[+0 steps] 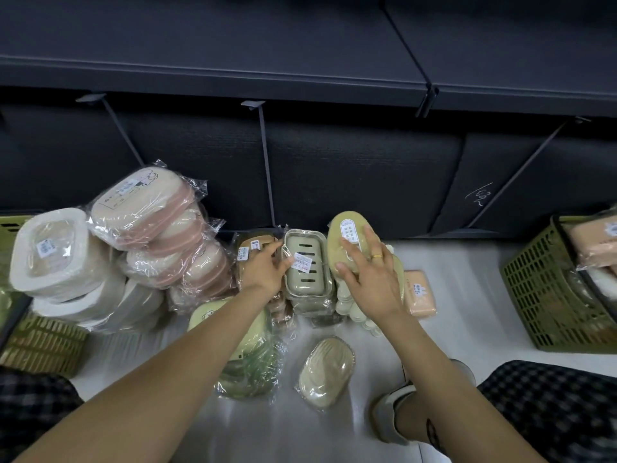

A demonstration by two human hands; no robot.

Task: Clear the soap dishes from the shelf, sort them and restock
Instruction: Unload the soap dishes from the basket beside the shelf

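Wrapped soap dishes lie sorted in piles on the white floor in front of a dark, bare shelf point(300, 168). My right hand point(370, 272) holds a yellow-green oval soap dish point(347, 242) with a white label, fingers spread over its top, above a stack of pale dishes. My left hand point(267, 265) touches the left edge of a grey-green slotted rectangular dish point(305, 262) that tops its own stack. Pink oval dishes point(157, 222) and white square dishes point(53, 252) are heaped at the left.
An olive basket point(547, 292) with peach dishes stands at the right, another olive basket point(40, 342) at the left. A beige oval dish point(325, 372), green dishes point(247, 355) and a peach rectangular dish point(419, 292) lie near my legs and shoe point(390, 412).
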